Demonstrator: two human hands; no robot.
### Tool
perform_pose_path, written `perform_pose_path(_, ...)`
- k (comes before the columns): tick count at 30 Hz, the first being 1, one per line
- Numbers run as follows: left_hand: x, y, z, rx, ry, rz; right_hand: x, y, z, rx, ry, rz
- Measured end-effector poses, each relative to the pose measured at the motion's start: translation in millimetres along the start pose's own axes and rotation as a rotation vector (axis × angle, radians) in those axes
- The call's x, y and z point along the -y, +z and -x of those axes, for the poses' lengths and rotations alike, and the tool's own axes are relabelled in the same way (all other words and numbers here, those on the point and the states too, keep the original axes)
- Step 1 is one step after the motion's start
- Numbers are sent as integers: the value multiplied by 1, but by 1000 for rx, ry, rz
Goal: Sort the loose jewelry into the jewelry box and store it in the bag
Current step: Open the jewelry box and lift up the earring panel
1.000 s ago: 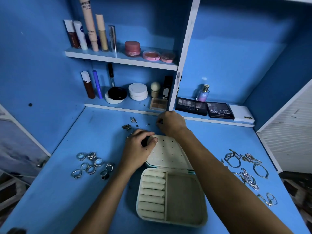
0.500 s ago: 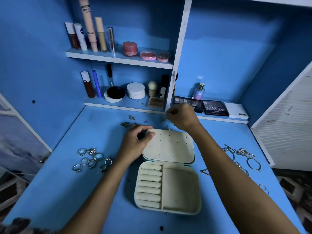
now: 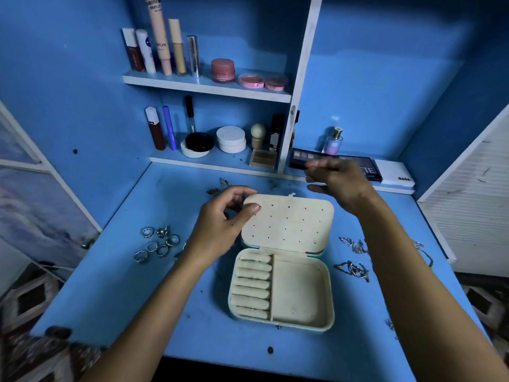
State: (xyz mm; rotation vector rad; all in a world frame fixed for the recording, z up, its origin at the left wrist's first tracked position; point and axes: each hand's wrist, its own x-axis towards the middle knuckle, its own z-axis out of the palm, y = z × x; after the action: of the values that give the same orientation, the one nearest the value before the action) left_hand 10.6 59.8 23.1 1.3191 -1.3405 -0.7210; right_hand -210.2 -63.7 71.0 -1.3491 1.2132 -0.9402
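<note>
My right hand (image 3: 337,186) hovers above the far right corner of the jewelry box (image 3: 283,260), blurred, so I cannot tell if it pinches anything. My left hand (image 3: 220,224) grips the far left corner of the open lid (image 3: 287,220), thumb on top. The box sits mid-counter (image 3: 110,285), long axis running near to far, cream, with a hole-dotted lid and ring rolls in the near tray. Loose earrings (image 3: 217,187) lie just beyond the lid, nearer my left hand; rings (image 3: 157,244) lie left, chains (image 3: 354,257) right.
</note>
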Motion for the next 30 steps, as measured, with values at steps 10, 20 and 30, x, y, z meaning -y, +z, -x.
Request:
perform_pose_path(10, 2, -9, 54, -36, 372, -262, -25, 10, 32, 77, 82, -98)
perform_pose_path(20, 22, -6, 94, -83, 514, -323, -33, 27, 58, 177, 101, 18)
perform_pose_path(30, 28, -3, 101, -116, 548, -356, -19, 40, 83, 407, 28, 216)
